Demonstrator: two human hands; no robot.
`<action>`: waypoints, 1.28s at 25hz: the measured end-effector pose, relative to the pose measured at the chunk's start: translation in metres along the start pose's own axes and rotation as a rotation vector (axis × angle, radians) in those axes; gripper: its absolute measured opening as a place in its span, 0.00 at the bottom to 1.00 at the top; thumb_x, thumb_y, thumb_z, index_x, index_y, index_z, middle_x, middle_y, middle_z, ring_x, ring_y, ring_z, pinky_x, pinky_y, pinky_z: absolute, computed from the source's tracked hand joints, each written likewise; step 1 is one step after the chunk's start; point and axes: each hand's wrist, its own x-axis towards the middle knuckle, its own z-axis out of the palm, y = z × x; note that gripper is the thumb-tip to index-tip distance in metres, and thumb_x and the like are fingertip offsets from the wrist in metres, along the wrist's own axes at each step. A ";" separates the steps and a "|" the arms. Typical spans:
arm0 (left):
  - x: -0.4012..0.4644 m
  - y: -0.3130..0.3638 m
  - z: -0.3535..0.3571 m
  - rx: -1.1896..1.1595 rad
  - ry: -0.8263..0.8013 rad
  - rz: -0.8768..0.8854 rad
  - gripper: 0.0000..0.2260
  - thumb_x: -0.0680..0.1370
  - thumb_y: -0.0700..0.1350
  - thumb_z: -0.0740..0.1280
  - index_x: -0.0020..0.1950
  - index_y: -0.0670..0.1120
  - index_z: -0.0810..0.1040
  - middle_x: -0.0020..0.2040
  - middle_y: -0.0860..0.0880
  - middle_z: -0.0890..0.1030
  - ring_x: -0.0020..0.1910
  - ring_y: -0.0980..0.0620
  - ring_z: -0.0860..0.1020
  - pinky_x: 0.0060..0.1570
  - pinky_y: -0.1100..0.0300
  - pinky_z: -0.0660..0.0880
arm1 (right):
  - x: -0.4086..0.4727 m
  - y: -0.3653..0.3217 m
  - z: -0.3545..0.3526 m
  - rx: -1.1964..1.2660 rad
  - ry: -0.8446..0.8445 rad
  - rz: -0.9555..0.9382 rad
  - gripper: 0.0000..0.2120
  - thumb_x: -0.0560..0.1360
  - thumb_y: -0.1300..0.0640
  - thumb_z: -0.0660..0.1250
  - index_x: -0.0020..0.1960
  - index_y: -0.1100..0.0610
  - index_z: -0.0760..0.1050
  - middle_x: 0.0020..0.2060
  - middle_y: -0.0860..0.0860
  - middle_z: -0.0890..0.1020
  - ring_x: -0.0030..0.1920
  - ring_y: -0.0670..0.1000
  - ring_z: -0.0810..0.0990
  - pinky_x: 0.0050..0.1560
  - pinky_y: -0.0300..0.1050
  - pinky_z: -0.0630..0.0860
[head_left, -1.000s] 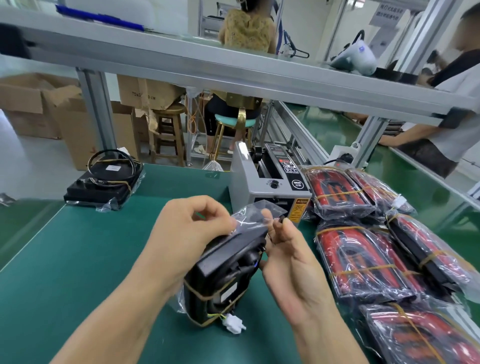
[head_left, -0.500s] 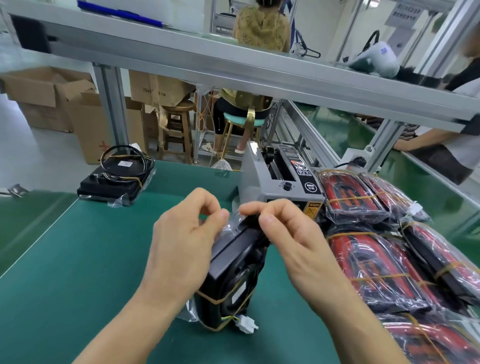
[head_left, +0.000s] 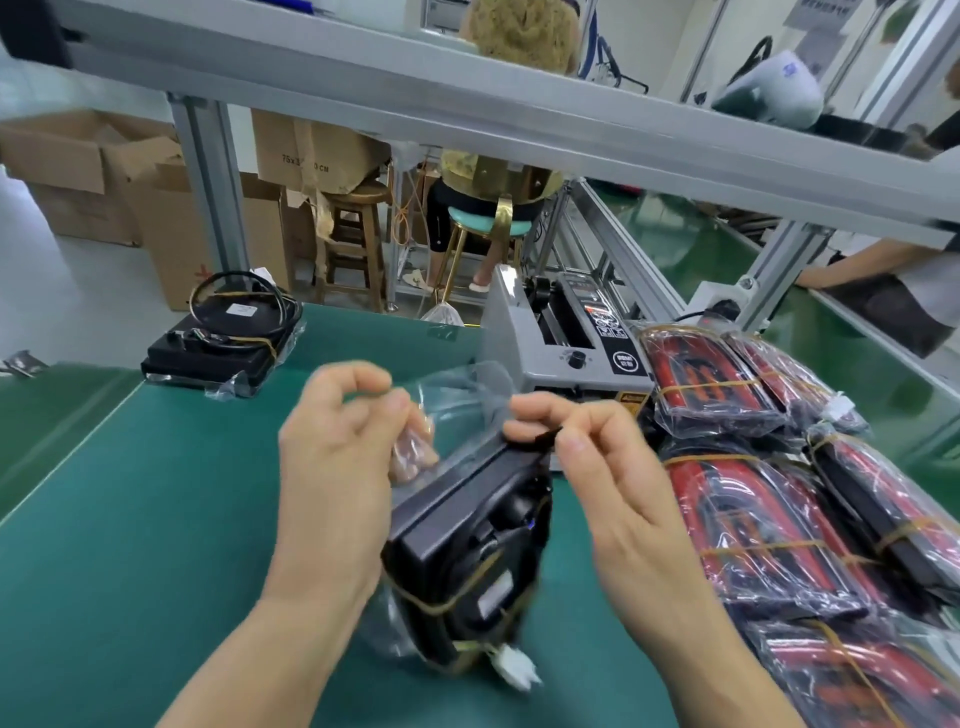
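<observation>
Bagged unit on green factory bench, left hand pinching bag, right hand grip seemingly clamped on cord

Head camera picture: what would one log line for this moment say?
left hand: pinches clear plastic bag | right hand: pinches top of black unit | unit: bagged, standing on green table

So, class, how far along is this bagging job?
Done: bagged packs piled at the right. In hand: the black unit sits in the clear bag, mouth open; the left hand holds the bag, the right hand pinches the unit's top corner. Left: closing this bag, and probably the second unit lying on its bag, far left.
</observation>
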 end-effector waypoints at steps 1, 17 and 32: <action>0.003 0.009 0.001 -0.002 -0.107 0.090 0.11 0.78 0.38 0.63 0.43 0.54 0.74 0.32 0.48 0.80 0.26 0.53 0.74 0.26 0.63 0.71 | -0.002 -0.004 -0.004 -0.013 0.007 -0.056 0.08 0.82 0.54 0.57 0.50 0.56 0.72 0.56 0.47 0.81 0.59 0.49 0.79 0.58 0.39 0.73; 0.021 0.015 -0.004 -0.844 -0.288 -1.070 0.09 0.69 0.29 0.67 0.43 0.41 0.73 0.31 0.39 0.76 0.20 0.52 0.70 0.17 0.66 0.68 | -0.009 0.042 -0.003 0.378 0.418 0.076 0.09 0.80 0.54 0.54 0.46 0.58 0.68 0.57 0.53 0.83 0.63 0.51 0.78 0.69 0.51 0.69; 0.011 0.013 0.009 0.022 -0.367 -0.561 0.06 0.78 0.45 0.64 0.49 0.45 0.79 0.41 0.49 0.79 0.37 0.52 0.78 0.38 0.64 0.76 | 0.016 0.012 0.009 0.193 0.375 0.168 0.09 0.84 0.54 0.53 0.47 0.56 0.65 0.34 0.55 0.84 0.35 0.51 0.81 0.42 0.45 0.76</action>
